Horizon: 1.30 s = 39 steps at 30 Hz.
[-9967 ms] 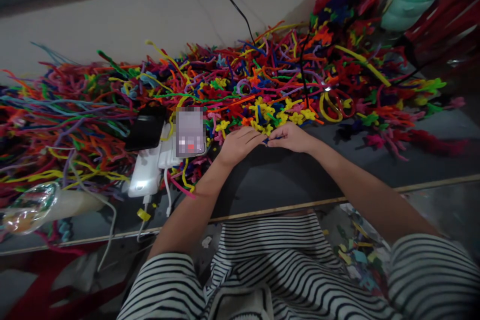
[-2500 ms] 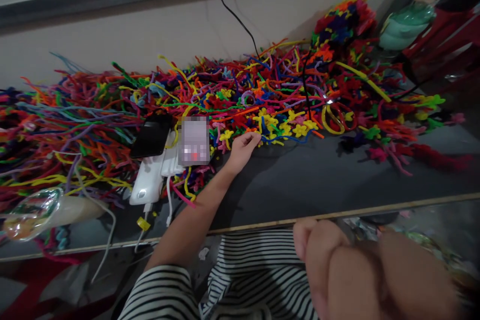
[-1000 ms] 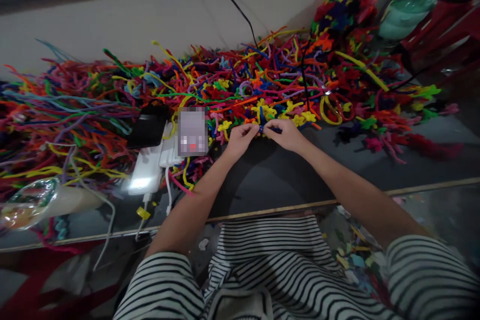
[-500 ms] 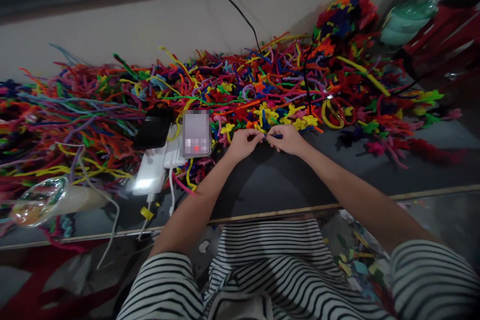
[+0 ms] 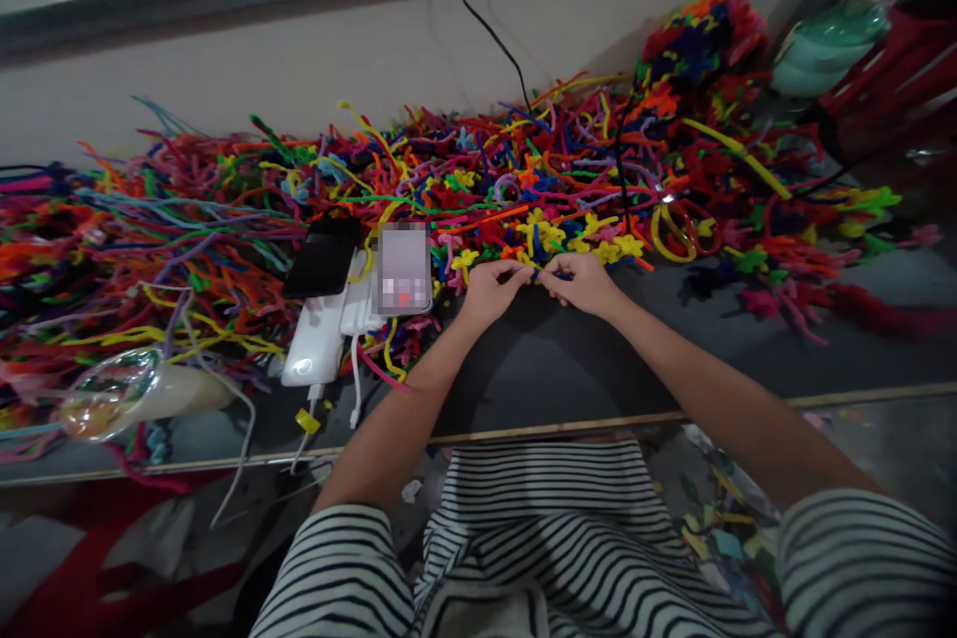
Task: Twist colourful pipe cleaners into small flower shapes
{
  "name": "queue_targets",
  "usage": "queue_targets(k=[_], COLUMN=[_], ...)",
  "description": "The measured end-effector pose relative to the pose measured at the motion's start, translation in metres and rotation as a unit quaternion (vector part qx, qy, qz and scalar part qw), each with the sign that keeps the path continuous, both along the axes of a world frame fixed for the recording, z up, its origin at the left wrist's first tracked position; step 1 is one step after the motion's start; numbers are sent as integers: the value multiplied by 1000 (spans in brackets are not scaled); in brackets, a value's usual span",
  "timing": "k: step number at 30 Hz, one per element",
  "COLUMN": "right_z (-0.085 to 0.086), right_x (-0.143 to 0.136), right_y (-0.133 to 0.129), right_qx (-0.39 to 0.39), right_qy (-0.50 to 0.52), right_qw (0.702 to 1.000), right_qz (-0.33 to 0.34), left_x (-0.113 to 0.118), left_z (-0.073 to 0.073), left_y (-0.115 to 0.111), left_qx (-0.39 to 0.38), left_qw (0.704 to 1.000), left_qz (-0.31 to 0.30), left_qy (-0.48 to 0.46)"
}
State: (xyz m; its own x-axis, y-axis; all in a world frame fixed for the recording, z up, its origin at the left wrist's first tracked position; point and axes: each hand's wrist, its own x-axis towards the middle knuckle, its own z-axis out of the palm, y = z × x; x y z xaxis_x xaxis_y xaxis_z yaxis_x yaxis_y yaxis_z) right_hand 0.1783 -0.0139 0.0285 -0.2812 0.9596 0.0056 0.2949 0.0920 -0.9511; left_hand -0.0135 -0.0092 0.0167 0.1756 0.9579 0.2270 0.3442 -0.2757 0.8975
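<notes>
Blue pipe cleaner (image 5: 539, 274): a short dark-blue fuzzy stem, pinched between the two hands at the near edge of the heap, just above the dark tabletop (image 5: 568, 359).
Left hand (image 5: 489, 289): curled, thumb and fingertips closed on the stem's left end; the palm faces down.
Right hand (image 5: 587, 283): likewise pinched on the stem's right end, its fingertips almost touching those of the left.
Handling: judged light and soft-surfaced, with a wire core that bends and holds its shape; it looks best taken near the ends with the fingertips, as here. Not fragile, though the fuzz could snag on neighbouring stems.
Yellow flowers (image 5: 590, 239): a row of small twisted blossoms lying just beyond the hands, against the heap.
Heap of pipe cleaners (image 5: 224, 229): a tangle of red, orange, green, purple and yellow stems running the width of the table along the wall.
Yellow loop (image 5: 673, 231): a bent ring lying right of the flowers.
Phones and power bank: a black phone (image 5: 323, 256), a white power bank (image 5: 318, 351) with a cable, and a blurred screen (image 5: 404, 267), left of the hands.
Plastic bag (image 5: 112, 399): clear, at the table's left edge.
Writing: no brand, label or lettering can be read.
Clothing: striped sleeves (image 5: 336, 568) and lap fill the foreground.
</notes>
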Motion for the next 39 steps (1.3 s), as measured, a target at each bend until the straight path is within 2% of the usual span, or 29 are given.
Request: queue_targets(k=[3, 6, 8, 10, 13, 16, 27, 35, 39], right_z=[-1, -4, -4, -2, 2, 5, 5, -3, -4], right_x=[3, 5, 7, 9, 13, 16, 15, 10, 9], right_y=[3, 6, 9, 11, 15, 19, 24, 21, 20], right_qx=[-27, -38, -45, -54, -82, -108, -23, 11, 15], right_qy=[27, 57, 70, 70, 55, 37, -33, -40, -33], right_qw=[999, 997, 995, 993, 988, 984, 993, 998, 999], right_qz=[19, 43, 55, 75, 121, 137, 110, 49, 32], left_x=[-6, -9, -10, -12, -16, -16, -13, -14, -11], left_z=[-1, -3, -4, -3, 1, 3, -2, 0, -2], left_y=[6, 9, 8, 6, 4, 2, 4, 7, 7], left_qx=[-57, -30, 27, 121, 259, 309, 274, 307, 280], left_qw=[994, 993, 996, 989, 953, 931, 942, 921, 942], left_qz=[-84, -97, -82, -85, -121, -116, -121, -128, -111], left_qy=[-49, -61, -39, 11, 97, 153, 149, 204, 148])
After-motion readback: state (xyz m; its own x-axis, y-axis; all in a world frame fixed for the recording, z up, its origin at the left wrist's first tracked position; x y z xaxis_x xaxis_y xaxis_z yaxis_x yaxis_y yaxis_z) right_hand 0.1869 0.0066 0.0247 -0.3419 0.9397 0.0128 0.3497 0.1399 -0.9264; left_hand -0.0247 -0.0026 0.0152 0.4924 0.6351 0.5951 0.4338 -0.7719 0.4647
